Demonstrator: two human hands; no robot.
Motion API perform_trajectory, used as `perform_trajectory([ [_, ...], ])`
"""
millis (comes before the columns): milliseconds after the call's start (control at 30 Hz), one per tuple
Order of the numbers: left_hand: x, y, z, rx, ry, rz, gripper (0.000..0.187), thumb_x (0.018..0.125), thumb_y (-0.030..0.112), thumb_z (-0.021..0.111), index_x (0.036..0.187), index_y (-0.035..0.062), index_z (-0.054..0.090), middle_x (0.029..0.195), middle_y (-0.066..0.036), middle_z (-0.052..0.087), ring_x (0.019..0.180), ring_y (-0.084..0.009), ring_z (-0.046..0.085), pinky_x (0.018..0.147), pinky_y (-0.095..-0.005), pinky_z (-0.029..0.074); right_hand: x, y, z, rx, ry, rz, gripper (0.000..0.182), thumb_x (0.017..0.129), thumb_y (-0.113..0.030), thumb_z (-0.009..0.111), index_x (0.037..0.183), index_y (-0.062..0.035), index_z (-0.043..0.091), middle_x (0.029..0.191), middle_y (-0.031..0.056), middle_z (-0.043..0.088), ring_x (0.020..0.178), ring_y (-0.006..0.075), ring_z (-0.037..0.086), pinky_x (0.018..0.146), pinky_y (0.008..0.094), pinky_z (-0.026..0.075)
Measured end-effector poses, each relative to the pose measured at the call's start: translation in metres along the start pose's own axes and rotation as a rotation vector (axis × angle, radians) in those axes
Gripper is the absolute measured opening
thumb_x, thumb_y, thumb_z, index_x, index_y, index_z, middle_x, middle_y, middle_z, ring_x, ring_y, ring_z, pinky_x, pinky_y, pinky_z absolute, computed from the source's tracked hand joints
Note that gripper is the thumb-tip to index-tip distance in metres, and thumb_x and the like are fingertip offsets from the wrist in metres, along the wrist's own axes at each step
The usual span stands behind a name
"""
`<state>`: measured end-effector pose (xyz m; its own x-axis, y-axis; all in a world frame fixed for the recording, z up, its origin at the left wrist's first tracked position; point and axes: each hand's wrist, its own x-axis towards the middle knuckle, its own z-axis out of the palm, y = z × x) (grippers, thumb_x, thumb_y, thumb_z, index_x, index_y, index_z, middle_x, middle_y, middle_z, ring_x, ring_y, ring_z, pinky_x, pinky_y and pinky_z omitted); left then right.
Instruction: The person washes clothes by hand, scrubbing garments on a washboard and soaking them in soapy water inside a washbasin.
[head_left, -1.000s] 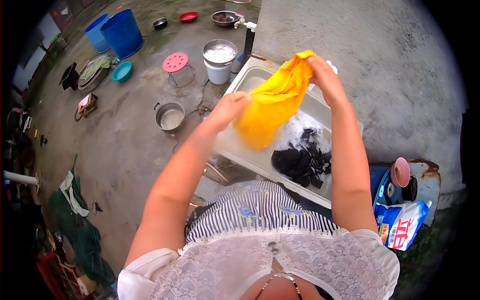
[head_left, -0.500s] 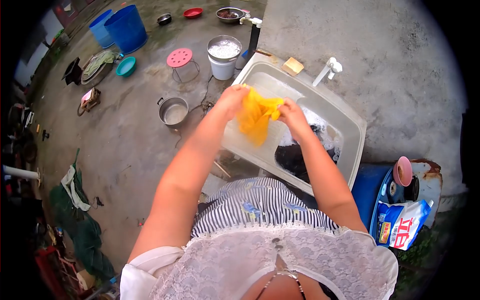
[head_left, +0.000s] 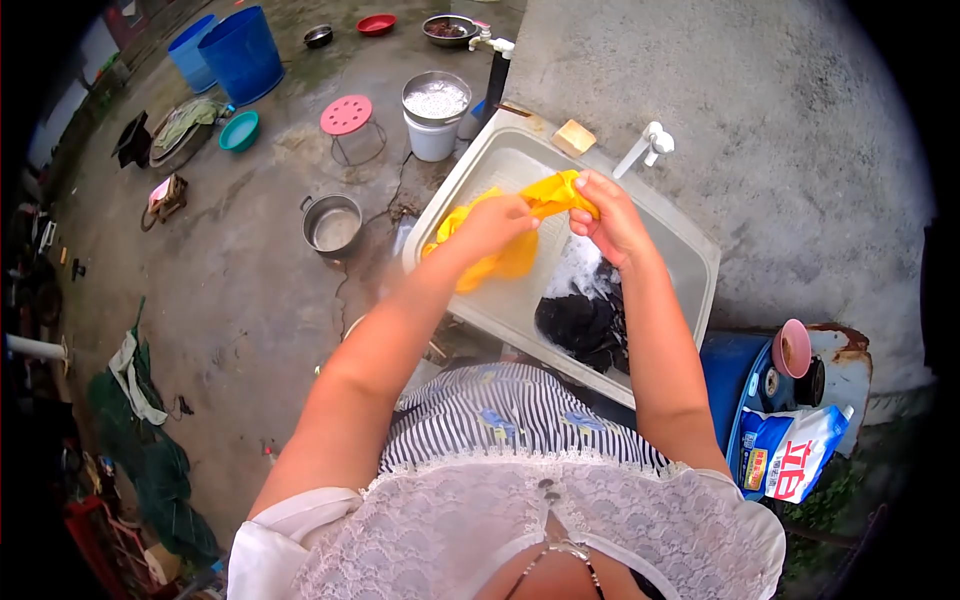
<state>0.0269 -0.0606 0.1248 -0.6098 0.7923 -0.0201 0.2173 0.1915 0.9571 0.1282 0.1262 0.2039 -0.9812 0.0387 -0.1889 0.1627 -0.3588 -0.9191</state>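
A yellow cloth [head_left: 505,262] is stretched between my two hands above the washboard side of a pale sink [head_left: 690,328]. My left hand [head_left: 497,226] is closed on its middle, and loose folds hang down to the left of it. My right hand [head_left: 612,214] pinches the cloth's upper right end, fingers curled around it. Below my right forearm, dark wet laundry [head_left: 575,318] lies in the basin with white suds [head_left: 580,268] beside it. A yellowish soap bar [head_left: 573,138] rests on the sink's back ledge, left of a white faucet [head_left: 645,149].
Right of the sink, a detergent bag [head_left: 795,452] and a pink bowl [head_left: 792,348] sit on a blue barrel [head_left: 725,370]. On the ground to the left are a metal pot [head_left: 332,226], a pink stool [head_left: 346,115] and a white bucket [head_left: 432,140] with a steel basin on top.
The yellow cloth went from hanging bunched to being spread sideways. My left hand moved lower and onto its middle; my right hand shifted slightly right and turned. The view shifted a little.
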Motion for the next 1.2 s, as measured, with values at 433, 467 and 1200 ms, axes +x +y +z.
perform_trajectory([
  [433,-0.015,-0.027,0.041,-0.689,0.023,-0.289,0.023,0.091,0.025,0.066,0.102,0.0052,0.061,0.093,-0.004,0.064,0.080,-0.0121,0.060,0.071,-0.0270,0.049,0.010,0.080,0.002,-0.457,0.265,-0.120,0.040,0.094,-0.004,0.056,0.135,-0.0083,0.053,0.088,0.0035,0.068,0.077,0.0089,0.059,0.073,0.0236,0.047],
  [467,-0.016,-0.027,0.038,-0.690,0.020,-0.289,0.023,0.091,0.025,0.066,0.102,0.0052,0.061,0.093,-0.004,0.064,0.080,-0.0121,0.060,0.071,-0.0270,0.049,0.009,0.078,0.003,-0.505,0.236,-0.153,0.040,0.094,-0.002,0.055,0.134,-0.0080,0.054,0.087,0.0035,0.069,0.075,0.0081,0.058,0.071,0.0226,0.047],
  [1200,-0.012,-0.008,-0.027,-1.029,0.316,-0.198,0.016,0.099,0.018,0.054,0.108,0.0050,0.052,0.099,-0.009,0.061,0.094,-0.0213,0.063,0.085,-0.0413,0.054,0.005,0.043,-0.016,-0.172,0.469,-0.209,0.008,0.093,-0.012,0.051,0.096,-0.0063,0.056,0.092,0.0074,0.064,0.089,0.0202,0.064,0.076,0.0352,0.052],
])
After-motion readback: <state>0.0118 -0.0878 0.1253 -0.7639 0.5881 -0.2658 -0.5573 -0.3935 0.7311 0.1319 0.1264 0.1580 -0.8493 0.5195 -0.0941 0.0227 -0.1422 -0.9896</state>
